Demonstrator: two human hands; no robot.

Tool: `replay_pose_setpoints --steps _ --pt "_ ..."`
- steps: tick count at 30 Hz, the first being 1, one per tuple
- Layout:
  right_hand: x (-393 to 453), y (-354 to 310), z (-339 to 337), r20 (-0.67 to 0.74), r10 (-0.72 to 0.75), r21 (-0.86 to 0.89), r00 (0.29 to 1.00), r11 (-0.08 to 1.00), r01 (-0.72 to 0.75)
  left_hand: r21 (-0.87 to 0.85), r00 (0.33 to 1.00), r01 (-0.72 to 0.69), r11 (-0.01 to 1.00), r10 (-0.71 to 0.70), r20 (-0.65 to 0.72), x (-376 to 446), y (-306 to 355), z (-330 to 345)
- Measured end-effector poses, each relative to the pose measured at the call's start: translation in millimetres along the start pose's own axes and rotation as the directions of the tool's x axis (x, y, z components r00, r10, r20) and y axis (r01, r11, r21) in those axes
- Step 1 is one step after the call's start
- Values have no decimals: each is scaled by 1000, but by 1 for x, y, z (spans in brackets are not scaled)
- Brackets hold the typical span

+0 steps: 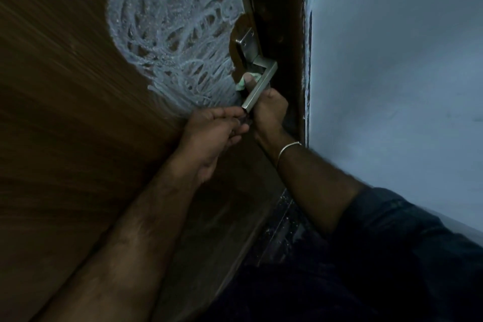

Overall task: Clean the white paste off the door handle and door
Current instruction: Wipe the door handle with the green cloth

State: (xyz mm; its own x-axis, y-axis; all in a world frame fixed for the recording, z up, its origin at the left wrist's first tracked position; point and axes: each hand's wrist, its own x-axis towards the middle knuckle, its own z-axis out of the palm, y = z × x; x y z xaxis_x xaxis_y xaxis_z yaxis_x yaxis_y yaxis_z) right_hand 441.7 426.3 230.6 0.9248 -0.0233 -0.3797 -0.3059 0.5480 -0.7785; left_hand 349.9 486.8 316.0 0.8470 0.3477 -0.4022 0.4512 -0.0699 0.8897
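A brown wooden door (pixel 65 86) carries a wide patch of swirled white paste (pixel 172 34) left of the metal lever handle (pixel 258 86). My right hand (pixel 266 110) is curled round the lever from below and pinches a pale green cloth (pixel 247 81) against its inner side, the thumb on the cloth. Just below the lever's free end, my left hand (pixel 217 128) has its fingers curled around something small and dark; what it is cannot be made out. The handle's square plate (pixel 247 40) looks free of paste.
The dark door edge and frame (pixel 282 21) run down to the right of the handle, with white smears along the frame's edge (pixel 305 60). A pale blue wall (pixel 392 60) fills the right side. A thin metal bangle (pixel 287 149) sits on my right wrist.
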Motion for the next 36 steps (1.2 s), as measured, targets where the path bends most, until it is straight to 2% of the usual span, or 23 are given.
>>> replay_pose_setpoints --steps 3,7,10,12,20,24,27,29,31,32,33,34,35,36 --pt "4 -7 8 13 -182 -144 983 973 182 28 1000 -5 1000 5 -2 1 -2 0" --pt "5 -5 11 6 -306 -272 952 916 296 46 1000 -1 999 1 -13 2 -5 -2" --pt "8 -8 12 42 -398 -303 916 869 391 60 1000 -3 998 4 -25 4 -6 -3" --pt "11 -8 5 99 -407 -298 908 859 417 62 999 2 998 1 -36 5 -8 -3" --pt "28 -7 -37 221 -204 -343 954 899 272 66 999 -1 998 4 -40 -1 -6 0" --pt "22 -25 -40 168 -75 -258 983 959 117 46 999 7 999 -5 -38 -5 -5 3" --pt "12 -36 -38 117 -51 -239 992 968 78 9 999 9 1000 -8 -51 -8 -4 6" --pt "12 -50 -36 63 29 -46 998 999 -27 -25 997 13 1000 -14 -70 -10 -4 9" --pt "11 -63 -32 47 116 166 992 979 -122 -43 996 22 999 -26 -84 -11 -3 12" --pt "8 -66 -32 28 71 145 997 987 -75 -50 996 29 998 -33 -87 -11 -2 13" --pt "3 -69 -33 -4 -55 18 998 998 55 -60 995 36 998 -41 -88 -12 -1 13" --pt "-3 -73 -34 -10 -273 -180 962 947 267 -73 995 39 997 -45 -89 -12 1 14" --pt "-10 -79 -35 90 -515 -356 853 783 510 -82 995 39 996 -47 -92 -12 2 14" --pt "-13 -86 -37 284 -669 -436 687 547 714 -85 994 38 996 -46 -97 -12 3 15"
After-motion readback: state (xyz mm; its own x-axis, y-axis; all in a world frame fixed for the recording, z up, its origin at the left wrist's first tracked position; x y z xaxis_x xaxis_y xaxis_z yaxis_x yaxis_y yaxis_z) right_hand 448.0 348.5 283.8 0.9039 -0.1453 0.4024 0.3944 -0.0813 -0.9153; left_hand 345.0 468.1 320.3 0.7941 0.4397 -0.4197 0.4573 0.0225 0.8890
